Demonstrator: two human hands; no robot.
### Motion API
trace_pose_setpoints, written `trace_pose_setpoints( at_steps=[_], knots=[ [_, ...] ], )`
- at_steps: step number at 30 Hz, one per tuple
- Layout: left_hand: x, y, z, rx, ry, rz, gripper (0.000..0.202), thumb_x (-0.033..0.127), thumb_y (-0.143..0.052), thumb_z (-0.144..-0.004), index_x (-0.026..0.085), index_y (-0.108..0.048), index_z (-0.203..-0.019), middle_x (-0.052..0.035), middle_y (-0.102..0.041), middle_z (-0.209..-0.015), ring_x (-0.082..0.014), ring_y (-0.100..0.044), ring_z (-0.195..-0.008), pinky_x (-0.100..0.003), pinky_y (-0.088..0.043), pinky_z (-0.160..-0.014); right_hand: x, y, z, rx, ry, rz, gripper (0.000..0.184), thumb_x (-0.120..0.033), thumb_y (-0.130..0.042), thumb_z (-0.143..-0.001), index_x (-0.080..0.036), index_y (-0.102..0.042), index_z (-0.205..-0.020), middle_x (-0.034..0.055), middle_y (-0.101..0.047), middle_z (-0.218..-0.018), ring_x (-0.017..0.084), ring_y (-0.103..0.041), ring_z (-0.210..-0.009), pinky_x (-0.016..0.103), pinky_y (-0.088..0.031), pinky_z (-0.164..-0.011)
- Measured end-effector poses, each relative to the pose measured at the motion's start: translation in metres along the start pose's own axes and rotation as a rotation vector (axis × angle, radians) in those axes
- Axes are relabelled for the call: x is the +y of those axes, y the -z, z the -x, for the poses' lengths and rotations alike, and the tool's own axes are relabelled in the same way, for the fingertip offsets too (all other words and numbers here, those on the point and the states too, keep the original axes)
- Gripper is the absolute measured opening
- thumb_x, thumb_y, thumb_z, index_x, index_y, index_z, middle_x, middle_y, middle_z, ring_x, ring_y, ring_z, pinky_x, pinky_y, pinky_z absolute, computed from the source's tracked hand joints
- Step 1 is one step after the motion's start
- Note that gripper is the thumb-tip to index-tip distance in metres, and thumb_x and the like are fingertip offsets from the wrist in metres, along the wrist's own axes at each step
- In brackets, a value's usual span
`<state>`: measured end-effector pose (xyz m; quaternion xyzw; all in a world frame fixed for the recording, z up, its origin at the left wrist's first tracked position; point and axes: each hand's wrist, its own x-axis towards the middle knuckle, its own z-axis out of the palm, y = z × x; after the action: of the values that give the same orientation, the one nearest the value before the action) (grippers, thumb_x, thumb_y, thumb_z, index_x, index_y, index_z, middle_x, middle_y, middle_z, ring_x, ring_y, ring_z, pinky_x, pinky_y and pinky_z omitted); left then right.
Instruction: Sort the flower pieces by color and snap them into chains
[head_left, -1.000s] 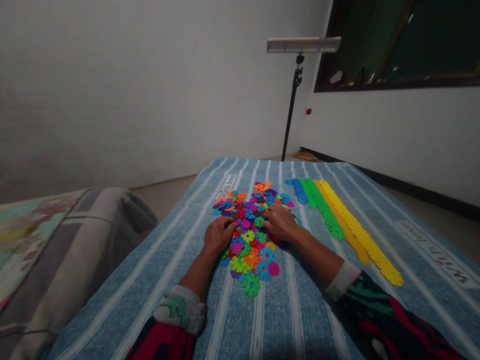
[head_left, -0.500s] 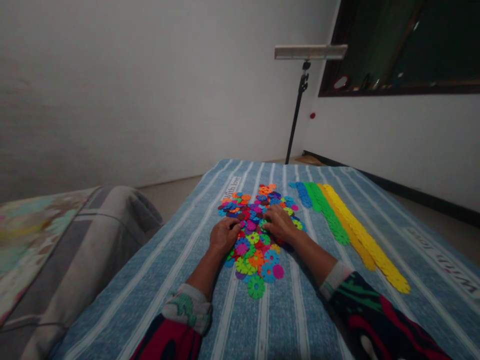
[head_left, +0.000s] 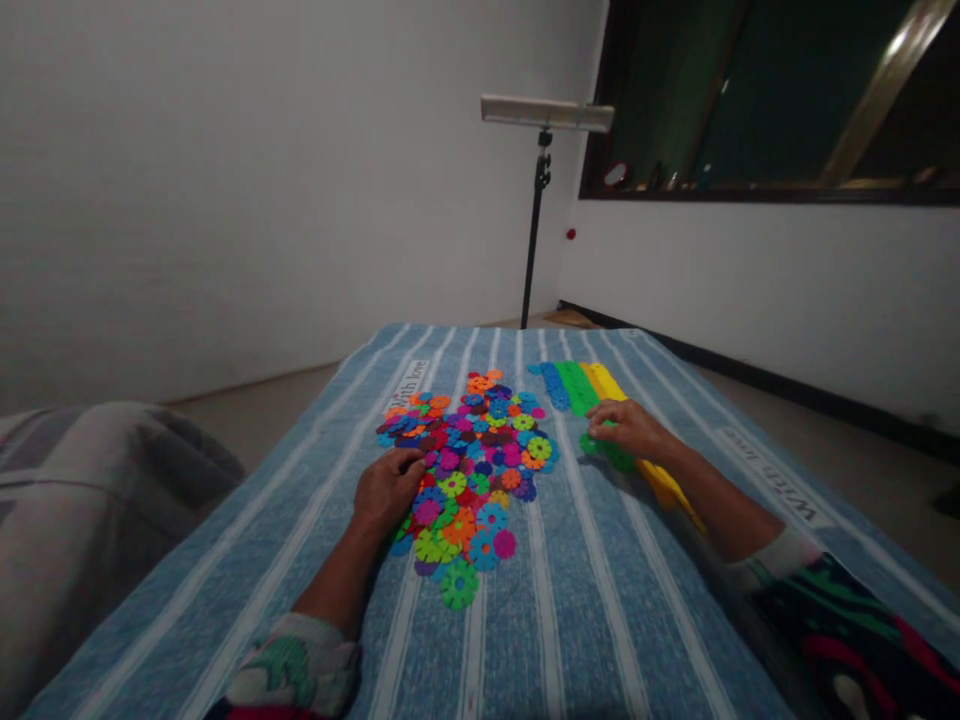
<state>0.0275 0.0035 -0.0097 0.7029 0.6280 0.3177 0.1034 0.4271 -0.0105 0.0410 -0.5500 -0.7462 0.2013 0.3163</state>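
A loose pile of flower-shaped plastic discs in many colours lies on the striped cloth. At the pile's left edge rests my left hand, its fingers curled together; whatever they hold, if anything, is hidden. To the right, my right hand pinches a green flower-shaped disc above the sorted rows. Those rows of overlapping discs run side by side: a short blue row, a green row and a yellow row, with an orange-yellow row between green and yellow. My right hand and forearm cover parts of them.
The blue cloth with white stripes covers the table. A grey draped surface stands at the left. Beyond the table are a lamp on a black stand, a white wall and a dark window.
My right hand has moved right from the pile to the green row, carrying a green disc. My left hand stays at the pile's left edge. The view has turned right.
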Motion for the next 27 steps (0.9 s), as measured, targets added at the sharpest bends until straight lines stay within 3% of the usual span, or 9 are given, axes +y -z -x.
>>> trace_pose_setpoints(
  at_steps=[6,16,23,27],
  knots=[
    [-0.003,0.002,-0.004,-0.008,-0.001,-0.022,0.037,0.046,-0.049,-0.077,0.023,-0.076,-0.087,-0.0038,-0.078,-0.098,-0.0248,-0.070,-0.091,-0.031,-0.053,-0.082,0.031,0.013,0.024,-0.048,-0.006,0.004,0.009,-0.016,-0.065,-0.069,-0.018,-0.070,-0.061,0.0063,-0.072,-0.083,0.024,-0.067,-0.091,0.037,-0.049,-0.091],
    [-0.002,0.003,-0.005,-0.002,0.024,-0.018,0.040,0.049,-0.049,-0.074,0.023,-0.077,-0.087,-0.0044,-0.078,-0.098,-0.0264,-0.071,-0.094,-0.032,-0.054,-0.082,0.055,0.013,0.030,-0.064,0.013,0.004,0.013,-0.018,-0.061,-0.067,-0.019,-0.066,-0.055,0.0051,-0.067,-0.072,0.022,-0.064,-0.079,0.035,-0.049,-0.080],
    [-0.002,0.003,-0.005,-0.003,0.037,-0.024,0.041,0.050,-0.049,-0.073,0.023,-0.077,-0.086,-0.0048,-0.078,-0.098,-0.0265,-0.071,-0.094,-0.033,-0.053,-0.082,0.059,0.012,0.031,-0.028,-0.029,0.116,0.012,-0.019,-0.064,-0.069,-0.019,-0.075,-0.073,0.0069,-0.072,-0.086,0.023,-0.066,-0.088,0.037,-0.049,-0.087],
    [-0.002,0.003,-0.004,-0.007,0.045,0.004,0.041,0.050,-0.049,-0.073,0.023,-0.076,-0.088,-0.0043,-0.078,-0.097,-0.0262,-0.071,-0.092,-0.033,-0.053,-0.082,0.058,0.004,0.034,-0.029,0.077,0.236,0.018,-0.018,-0.061,-0.076,-0.020,-0.077,-0.085,0.0080,-0.072,-0.093,0.024,-0.065,-0.095,0.037,-0.047,-0.092]
  ],
)
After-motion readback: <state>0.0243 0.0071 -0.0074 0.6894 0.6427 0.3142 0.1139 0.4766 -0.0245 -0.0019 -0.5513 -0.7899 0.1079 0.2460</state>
